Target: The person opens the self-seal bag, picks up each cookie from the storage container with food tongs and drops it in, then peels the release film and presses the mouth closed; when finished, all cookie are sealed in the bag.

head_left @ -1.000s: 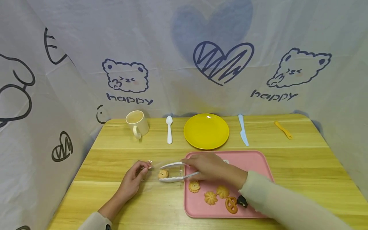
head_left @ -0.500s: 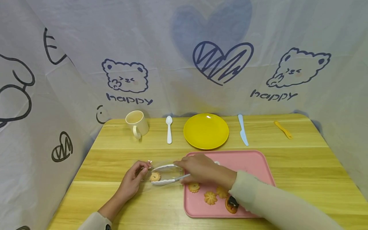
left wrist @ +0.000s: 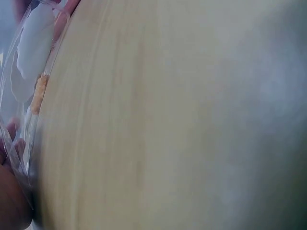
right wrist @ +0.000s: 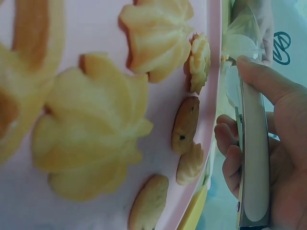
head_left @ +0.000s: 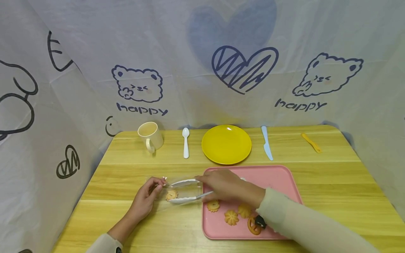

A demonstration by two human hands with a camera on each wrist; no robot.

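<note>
My left hand (head_left: 147,195) pinches the closed end of a clear plastic bag (head_left: 190,189) lying over the table left of the pink tray. Gripped in my right hand (head_left: 224,184) is a pair of tongs (head_left: 185,200), whose white scalloped tips reach inside the bag. One round cookie (head_left: 172,195) lies in the bag at the tips, which stand apart. The left wrist view shows that cookie (left wrist: 39,94) edge-on behind the plastic. In the right wrist view, my thumb and fingers wrap the tongs' pale handle (right wrist: 256,153).
The pink tray (head_left: 278,175) holds several cookies (head_left: 232,218) and a pretzel (head_left: 253,226); my right arm hides part of it. Along the back stand a cream mug (head_left: 150,136), white spoon (head_left: 185,142), yellow plate (head_left: 226,144), blue knife (head_left: 267,143) and orange utensil (head_left: 311,142).
The tongs went further left into the bag with the cookie, then drew back slightly right. The cookie now lies deeper in the bag, near my left hand, which has stayed in place.
</note>
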